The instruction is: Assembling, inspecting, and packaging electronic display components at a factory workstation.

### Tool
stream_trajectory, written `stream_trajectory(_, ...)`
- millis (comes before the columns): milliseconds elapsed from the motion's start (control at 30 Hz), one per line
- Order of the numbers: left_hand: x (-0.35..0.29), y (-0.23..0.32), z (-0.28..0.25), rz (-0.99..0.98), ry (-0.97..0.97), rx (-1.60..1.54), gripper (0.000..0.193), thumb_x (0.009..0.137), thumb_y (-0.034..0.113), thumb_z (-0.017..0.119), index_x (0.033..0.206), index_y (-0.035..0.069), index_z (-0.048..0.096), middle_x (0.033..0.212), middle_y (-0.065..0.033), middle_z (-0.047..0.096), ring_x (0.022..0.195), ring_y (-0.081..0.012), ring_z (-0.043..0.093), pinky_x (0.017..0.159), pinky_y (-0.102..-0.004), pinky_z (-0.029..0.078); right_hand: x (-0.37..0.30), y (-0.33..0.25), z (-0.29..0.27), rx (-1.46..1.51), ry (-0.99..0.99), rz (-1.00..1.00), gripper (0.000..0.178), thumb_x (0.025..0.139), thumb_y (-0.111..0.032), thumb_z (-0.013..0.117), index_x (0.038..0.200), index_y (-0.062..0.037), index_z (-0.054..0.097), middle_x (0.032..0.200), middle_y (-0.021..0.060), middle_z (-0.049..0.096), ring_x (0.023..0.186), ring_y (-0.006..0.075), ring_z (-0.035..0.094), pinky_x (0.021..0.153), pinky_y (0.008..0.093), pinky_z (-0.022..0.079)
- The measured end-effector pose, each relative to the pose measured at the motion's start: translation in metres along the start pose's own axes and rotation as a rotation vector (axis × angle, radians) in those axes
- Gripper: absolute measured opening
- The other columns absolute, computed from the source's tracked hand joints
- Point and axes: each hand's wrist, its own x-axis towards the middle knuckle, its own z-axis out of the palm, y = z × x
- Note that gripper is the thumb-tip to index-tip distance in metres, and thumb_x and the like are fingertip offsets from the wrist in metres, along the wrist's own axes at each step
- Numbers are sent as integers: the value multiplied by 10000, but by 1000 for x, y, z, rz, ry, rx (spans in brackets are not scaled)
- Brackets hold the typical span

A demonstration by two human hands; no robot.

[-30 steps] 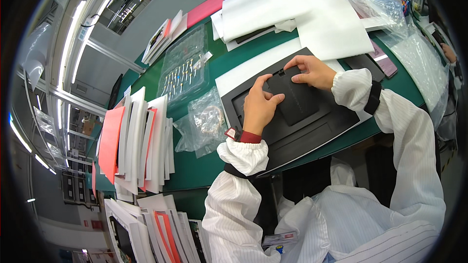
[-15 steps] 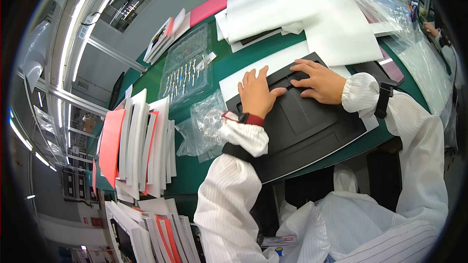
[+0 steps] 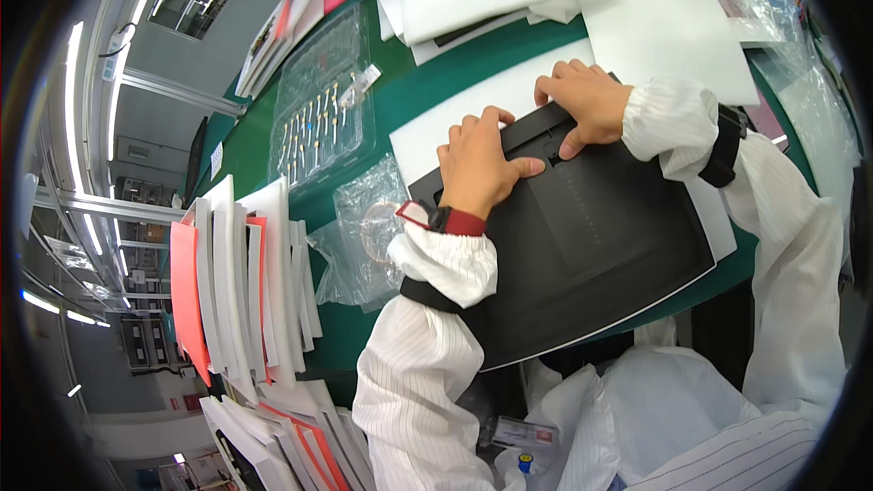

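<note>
Black and broad, the panel [image 3: 591,245] is pinched at its far edge by the left hand [image 3: 477,164] and right hand [image 3: 587,105], neither nearer, lying on their near side over a white sheet [image 3: 420,150], its long axis slanting from near left to far right.

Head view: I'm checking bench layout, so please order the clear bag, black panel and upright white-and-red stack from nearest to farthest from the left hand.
1. Black panel: nearest, under the left hand.
2. Clear bag: just left of that hand.
3. Upright white-and-red stack: farther left, past the bag.
</note>
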Motion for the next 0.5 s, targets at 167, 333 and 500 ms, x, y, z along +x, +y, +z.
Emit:
stream_trajectory(167,0,-4,5,-22,-39,-7,648,582,380,803,1118,135,533,1035,-99,557,1017,-282,499,851,-418,363,3,-10,0,-26,-34,67,635,574,-255,821,1090,-110,480,1078,118,473,1065,298,422,885,395,367)
stream_trajectory(333,-1,-6,10,5,-38,-14,665,597,387,799,1152,144,524,1074,-107,539,1061,-293,482,848,-424,369,0,-1,7,3,1,66,665,561,-306,826,1104,-131,483,1070,108,490,1072,292,434,893,394,380)
stream_trajectory(500,-7,2,8,-69,-71,-13,671,587,368,805,1152,149,517,1064,-105,539,1069,-292,476,863,-444,344,0,-11,4,1,-42,145,666,555,-315,833,1096,-146,483,1072,95,510,1103,283,428,913,395,352)
